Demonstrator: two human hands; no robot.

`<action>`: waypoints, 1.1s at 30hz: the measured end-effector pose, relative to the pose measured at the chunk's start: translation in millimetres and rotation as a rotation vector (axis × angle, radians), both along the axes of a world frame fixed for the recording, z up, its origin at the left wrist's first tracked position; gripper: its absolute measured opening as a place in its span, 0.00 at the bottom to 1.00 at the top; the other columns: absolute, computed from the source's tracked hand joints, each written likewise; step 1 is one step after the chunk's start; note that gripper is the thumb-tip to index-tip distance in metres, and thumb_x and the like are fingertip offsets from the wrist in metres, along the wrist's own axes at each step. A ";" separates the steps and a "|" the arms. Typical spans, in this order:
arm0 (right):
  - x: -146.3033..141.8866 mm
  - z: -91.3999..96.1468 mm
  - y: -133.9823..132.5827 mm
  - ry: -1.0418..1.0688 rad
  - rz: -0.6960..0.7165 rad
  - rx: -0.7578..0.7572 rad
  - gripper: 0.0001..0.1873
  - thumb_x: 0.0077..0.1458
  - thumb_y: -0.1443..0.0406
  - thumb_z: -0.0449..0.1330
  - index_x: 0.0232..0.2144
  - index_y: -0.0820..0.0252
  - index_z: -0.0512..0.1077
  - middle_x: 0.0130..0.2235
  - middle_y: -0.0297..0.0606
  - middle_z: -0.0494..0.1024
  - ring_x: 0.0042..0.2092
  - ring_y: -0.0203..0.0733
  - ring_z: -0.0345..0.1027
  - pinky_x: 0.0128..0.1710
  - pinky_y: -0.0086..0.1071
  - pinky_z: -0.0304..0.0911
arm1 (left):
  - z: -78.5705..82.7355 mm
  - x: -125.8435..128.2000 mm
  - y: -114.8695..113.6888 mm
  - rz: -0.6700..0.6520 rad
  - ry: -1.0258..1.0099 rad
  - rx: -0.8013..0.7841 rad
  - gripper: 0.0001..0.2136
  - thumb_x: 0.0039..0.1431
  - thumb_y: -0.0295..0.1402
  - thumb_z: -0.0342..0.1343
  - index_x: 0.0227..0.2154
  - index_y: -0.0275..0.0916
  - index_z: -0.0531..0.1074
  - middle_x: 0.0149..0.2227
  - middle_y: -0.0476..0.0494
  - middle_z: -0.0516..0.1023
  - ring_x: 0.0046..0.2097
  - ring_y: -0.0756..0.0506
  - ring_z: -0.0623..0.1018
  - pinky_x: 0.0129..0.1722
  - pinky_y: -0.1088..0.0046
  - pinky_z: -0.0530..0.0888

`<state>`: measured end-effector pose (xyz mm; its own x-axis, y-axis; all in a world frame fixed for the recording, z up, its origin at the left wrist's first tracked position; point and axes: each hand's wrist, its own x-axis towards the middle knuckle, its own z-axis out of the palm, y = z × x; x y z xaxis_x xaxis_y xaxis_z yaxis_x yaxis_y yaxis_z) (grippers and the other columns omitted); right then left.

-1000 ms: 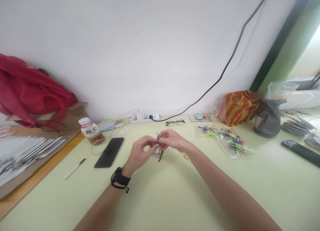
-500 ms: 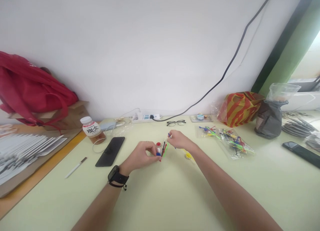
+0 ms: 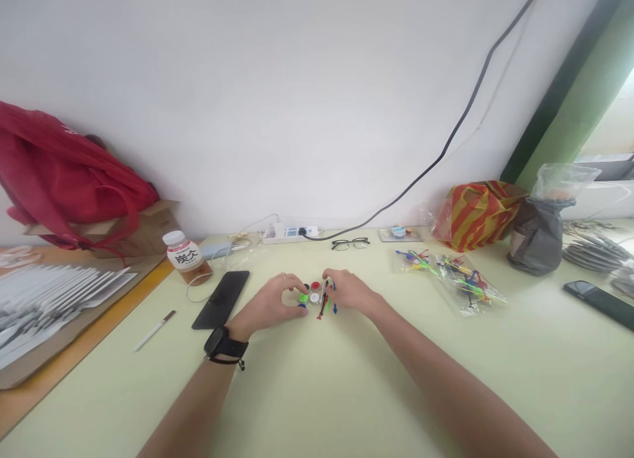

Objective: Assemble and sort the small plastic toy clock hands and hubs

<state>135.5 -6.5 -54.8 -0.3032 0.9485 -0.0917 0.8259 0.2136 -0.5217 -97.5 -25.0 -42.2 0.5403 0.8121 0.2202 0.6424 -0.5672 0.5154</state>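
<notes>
We log: black phone [image 3: 221,299] just left of left hand [image 3: 270,306]; bottle [image 3: 184,257], pen [image 3: 154,330] farther left. Glasses [image 3: 351,243] beyond right hand [image 3: 349,292], power strip [image 3: 290,232] farther back. Clear bag of coloured pieces [image 3: 456,273], striped bag [image 3: 470,214] off to its right.

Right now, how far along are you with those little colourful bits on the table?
Done: I can't see a finished one set aside. In hand: the left hand and right hand meet over a small cluster of coloured pieces, round caps and thin sticks, on the table; whether they grip them is too small to tell. Left, probably: the clear bag to the right holds many more.
</notes>
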 end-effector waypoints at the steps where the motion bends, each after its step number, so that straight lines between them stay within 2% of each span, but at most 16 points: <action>1: -0.9 -0.5 -1.1 -0.004 0.007 0.009 0.17 0.63 0.63 0.59 0.54 0.55 0.70 0.52 0.46 0.79 0.49 0.49 0.74 0.40 0.33 0.61 | -3.1 1.6 -0.4 -0.003 -0.010 0.030 0.16 0.57 0.42 0.67 0.47 0.46 0.79 0.51 0.45 0.80 0.53 0.40 0.77 0.55 0.62 0.73; 3: -3.1 -1.1 -3.9 -0.008 0.019 0.030 0.17 0.64 0.62 0.58 0.55 0.56 0.68 0.51 0.47 0.78 0.49 0.49 0.74 0.39 0.33 0.60 | -11.7 5.6 -1.3 -0.002 -0.007 0.078 0.20 0.63 0.44 0.61 0.57 0.47 0.74 0.60 0.42 0.75 0.62 0.38 0.72 0.63 0.58 0.70; 6: -6.3 -0.9 -7.5 -0.005 0.046 0.061 0.13 0.65 0.63 0.56 0.52 0.57 0.68 0.49 0.46 0.78 0.47 0.47 0.73 0.38 0.32 0.58 | -28.4 10.8 -1.9 -0.021 0.057 0.083 0.26 0.70 0.46 0.53 0.67 0.46 0.63 0.71 0.39 0.62 0.71 0.36 0.61 0.69 0.53 0.63; 9: -7.4 -1.5 -7.6 0.001 0.070 0.077 0.09 0.64 0.66 0.56 0.46 0.58 0.69 0.47 0.46 0.78 0.46 0.46 0.72 0.38 0.32 0.56 | -41.8 13.4 -1.5 -0.011 0.130 0.033 0.29 0.73 0.48 0.47 0.72 0.49 0.55 0.74 0.43 0.54 0.74 0.34 0.53 0.71 0.49 0.59; 12: -5.3 -4.2 -4.5 0.015 0.085 0.071 0.09 0.60 0.67 0.59 0.45 0.59 0.69 0.45 0.45 0.78 0.44 0.45 0.72 0.36 0.31 0.56 | -45.7 15.0 -1.9 0.011 0.159 0.003 0.28 0.73 0.49 0.44 0.72 0.51 0.53 0.74 0.46 0.53 0.75 0.33 0.51 0.70 0.48 0.58; 15: -0.8 -7.2 -0.1 0.046 0.102 0.057 0.13 0.58 0.68 0.61 0.46 0.58 0.69 0.43 0.42 0.78 0.40 0.43 0.72 0.34 0.29 0.57 | -41.2 18.7 -4.8 0.030 0.148 0.024 0.30 0.71 0.51 0.48 0.72 0.52 0.53 0.74 0.45 0.53 0.74 0.31 0.50 0.69 0.45 0.59; 19: 6.6 -9.2 7.8 0.098 0.095 0.079 0.16 0.59 0.70 0.58 0.51 0.58 0.70 0.46 0.43 0.77 0.43 0.43 0.72 0.37 0.29 0.60 | -32.7 27.2 -10.7 0.018 0.123 0.105 0.43 0.59 0.57 0.61 0.73 0.52 0.50 0.74 0.41 0.52 0.73 0.27 0.50 0.68 0.41 0.59; 21: 9.8 -10.7 12.1 0.123 0.091 0.108 0.19 0.59 0.73 0.56 0.52 0.59 0.71 0.50 0.45 0.75 0.48 0.44 0.72 0.42 0.30 0.61 | -31.2 31.2 -12.8 0.028 0.120 0.137 0.47 0.55 0.59 0.63 0.73 0.51 0.50 0.74 0.40 0.53 0.73 0.26 0.51 0.68 0.40 0.59; 24: 12.1 -15.4 16.6 0.157 0.102 0.128 0.20 0.59 0.73 0.57 0.52 0.60 0.73 0.51 0.45 0.74 0.49 0.44 0.72 0.46 0.30 0.62 | -32.9 35.5 -14.1 0.060 0.112 0.165 0.47 0.53 0.59 0.65 0.72 0.50 0.55 0.72 0.39 0.58 0.72 0.25 0.53 0.67 0.40 0.60; 27: 11.7 -22.3 19.1 0.179 0.102 0.128 0.17 0.58 0.72 0.60 0.49 0.60 0.75 0.49 0.45 0.74 0.47 0.44 0.72 0.45 0.30 0.64 | -35.3 38.9 -14.3 0.072 0.111 0.170 0.41 0.55 0.56 0.65 0.69 0.50 0.60 0.70 0.40 0.62 0.71 0.27 0.56 0.67 0.41 0.62; 33: 11.7 -33.0 25.7 0.202 0.045 0.156 0.17 0.53 0.77 0.61 0.45 0.61 0.76 0.47 0.44 0.74 0.46 0.43 0.70 0.44 0.30 0.63 | -35.6 43.3 -16.1 0.059 0.135 0.198 0.29 0.60 0.50 0.63 0.62 0.48 0.70 0.68 0.42 0.65 0.70 0.28 0.57 0.66 0.42 0.63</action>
